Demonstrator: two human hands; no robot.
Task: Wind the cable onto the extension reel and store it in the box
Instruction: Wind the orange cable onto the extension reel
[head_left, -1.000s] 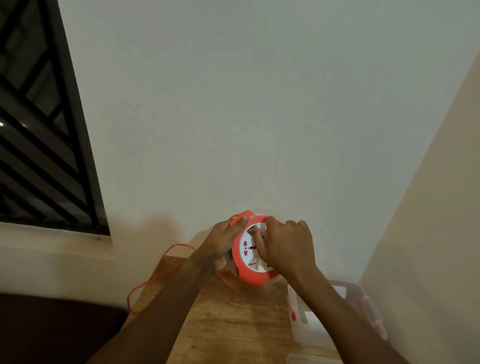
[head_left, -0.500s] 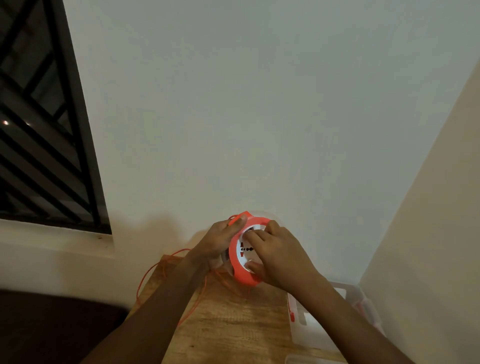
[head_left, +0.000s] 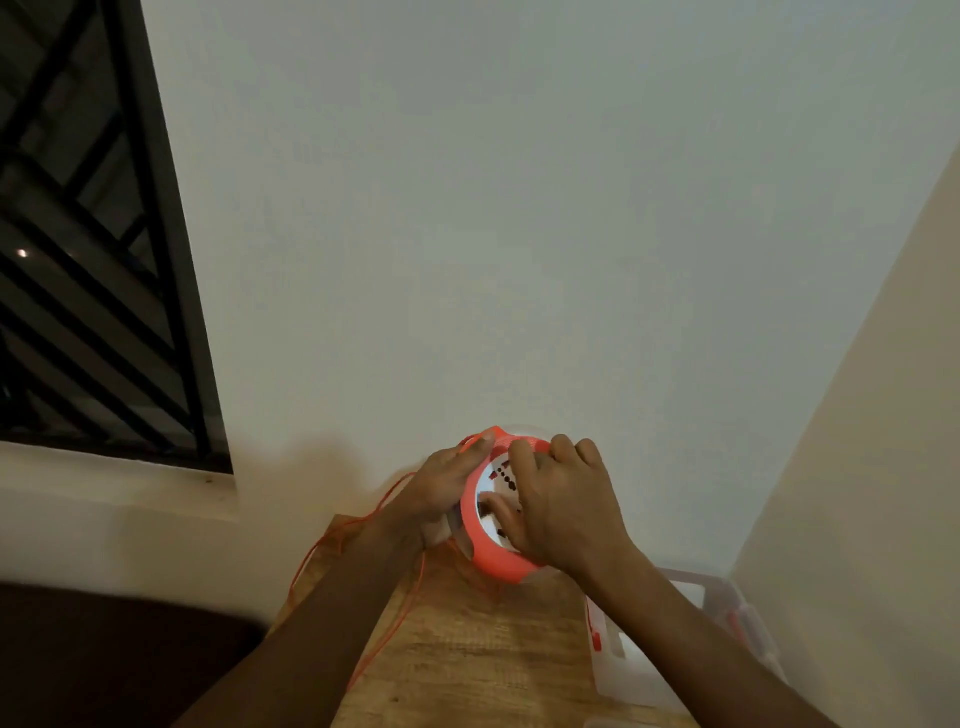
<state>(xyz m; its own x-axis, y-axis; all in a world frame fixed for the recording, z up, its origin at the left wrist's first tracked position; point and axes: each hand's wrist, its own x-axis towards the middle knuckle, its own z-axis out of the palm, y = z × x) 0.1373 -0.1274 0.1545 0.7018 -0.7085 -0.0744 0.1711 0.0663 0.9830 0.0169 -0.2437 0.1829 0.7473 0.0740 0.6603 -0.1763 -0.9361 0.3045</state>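
Note:
An orange extension reel (head_left: 493, 558) with a white socket face is held upright above the wooden table (head_left: 467, 660), near the wall. My left hand (head_left: 444, 486) grips its left rim, thumb over the top edge. My right hand (head_left: 558, 506) lies on the white face, fingers pressed into it. A thin orange cable (head_left: 332, 545) loops off the reel's left side, passes under my left forearm and runs down over the table. A clear plastic box (head_left: 691, 587) stands open at the table's right end, partly hidden by my right forearm.
A white wall rises just behind the reel and a beige wall closes in on the right. A barred window (head_left: 93, 260) with a ledge is at the left. A dark surface (head_left: 104, 660) lies left of the table.
My right hand has turned on the reel's face, and the socket holes have rotated. The loose cable loop at the left has shifted and shortened toward the reel.

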